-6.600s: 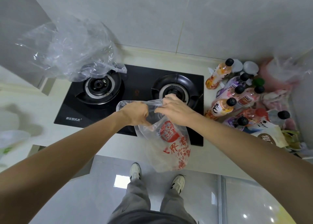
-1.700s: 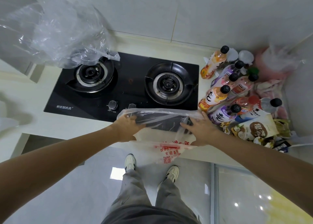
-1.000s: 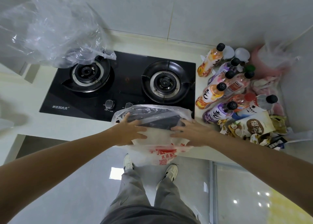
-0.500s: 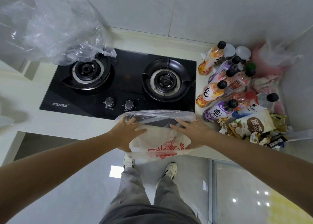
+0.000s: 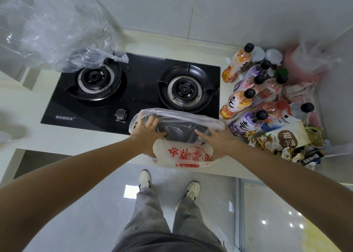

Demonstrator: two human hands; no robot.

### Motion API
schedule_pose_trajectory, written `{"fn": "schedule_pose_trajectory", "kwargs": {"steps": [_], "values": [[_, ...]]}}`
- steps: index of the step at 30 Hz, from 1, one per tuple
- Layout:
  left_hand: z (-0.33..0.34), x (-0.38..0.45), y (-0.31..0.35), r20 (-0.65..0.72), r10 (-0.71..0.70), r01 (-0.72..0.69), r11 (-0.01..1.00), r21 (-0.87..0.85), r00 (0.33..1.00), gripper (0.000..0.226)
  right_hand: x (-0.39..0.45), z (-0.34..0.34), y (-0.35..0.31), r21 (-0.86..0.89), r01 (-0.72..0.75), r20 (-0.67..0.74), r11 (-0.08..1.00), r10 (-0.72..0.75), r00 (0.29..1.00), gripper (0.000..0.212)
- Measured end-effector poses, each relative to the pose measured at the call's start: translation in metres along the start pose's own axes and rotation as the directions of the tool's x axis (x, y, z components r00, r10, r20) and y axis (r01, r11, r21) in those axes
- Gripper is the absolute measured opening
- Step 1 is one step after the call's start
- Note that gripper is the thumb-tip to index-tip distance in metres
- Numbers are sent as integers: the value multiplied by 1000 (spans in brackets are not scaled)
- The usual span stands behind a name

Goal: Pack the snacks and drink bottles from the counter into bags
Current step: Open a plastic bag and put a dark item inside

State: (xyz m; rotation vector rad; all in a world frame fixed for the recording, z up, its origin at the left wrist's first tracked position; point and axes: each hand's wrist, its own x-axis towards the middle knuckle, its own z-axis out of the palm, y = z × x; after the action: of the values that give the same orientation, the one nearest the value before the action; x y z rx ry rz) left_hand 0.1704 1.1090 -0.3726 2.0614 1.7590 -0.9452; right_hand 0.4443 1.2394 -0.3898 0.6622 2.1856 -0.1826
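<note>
- The left hand (image 5: 148, 132) is spread flat with its fingers splayed, pressed against the left side of the mouth of a thin plastic bag (image 5: 183, 154); nothing is pinched, the palm simply bears on the film.
- The right hand (image 5: 214, 142) is likewise laid open on the right side of the same mouth, fingers stretched toward the left hand, so the opening is held wide between the two.
- The bag lies at the front edge of the counter (image 5: 80, 139), its red-printed lower part hanging over the edge; its raised rim overlaps the front of the black gas hob (image 5: 137, 74), which shows dark through the film.
- Just to the right of the bag, the drink bottles (image 5: 246, 99) are clustered on the counter — orange, purple and pink ones with black caps, most of them leaning or lying.
- In front of the bottles, near the right forearm, the snack packets (image 5: 286, 139) are heaped, a white pouch with a brown round label uppermost.
- A pink bag (image 5: 305, 64) is seen in the far right corner behind the bottles.
- A large clear plastic bag (image 5: 57, 34) is seen at the far left, partly over the hob's left burner.
- Below the counter edge, grey trousers and white shoes (image 5: 144, 179) are visible on a pale floor.
</note>
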Motion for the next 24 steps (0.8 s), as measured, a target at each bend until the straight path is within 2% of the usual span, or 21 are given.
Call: {"fn": "schedule_pose_trajectory", "kwargs": {"steps": [8, 10, 13, 15, 17, 21, 24], "values": [[-2, 12, 0, 55, 2, -6, 996, 90, 999, 127, 2, 1, -8, 45, -74, 5, 996, 73, 997, 143], [-4, 13, 1, 40, -6, 2, 996, 95, 999, 122, 2, 2, -9, 49, -88, -26, 995, 89, 996, 139], [-9, 12, 1, -30, -2, 4, 998, 60, 1000, 101, 0, 0, -9, 83, -99, -36, 992, 103, 994, 130], [-12, 10, 0, -116, 14, -8, 999, 45, 993, 86, -3, -7, -11, 94, -95, -91, 991, 104, 990, 113], [-12, 8, 0, -160, 36, -32, 999, 27, 986, 79, -8, -15, -12, 73, -50, -248, 996, 67, 966, 91], [-9, 5, -2, -164, 52, -51, 999, 10, 985, 72, -18, -15, -14, -59, 84, -529, 995, -102, 843, 51], [-8, 4, -4, -150, 34, -32, 999, 15, 988, 71, -20, -6, -15, -203, 110, -626, 973, -216, 749, 29]]}}
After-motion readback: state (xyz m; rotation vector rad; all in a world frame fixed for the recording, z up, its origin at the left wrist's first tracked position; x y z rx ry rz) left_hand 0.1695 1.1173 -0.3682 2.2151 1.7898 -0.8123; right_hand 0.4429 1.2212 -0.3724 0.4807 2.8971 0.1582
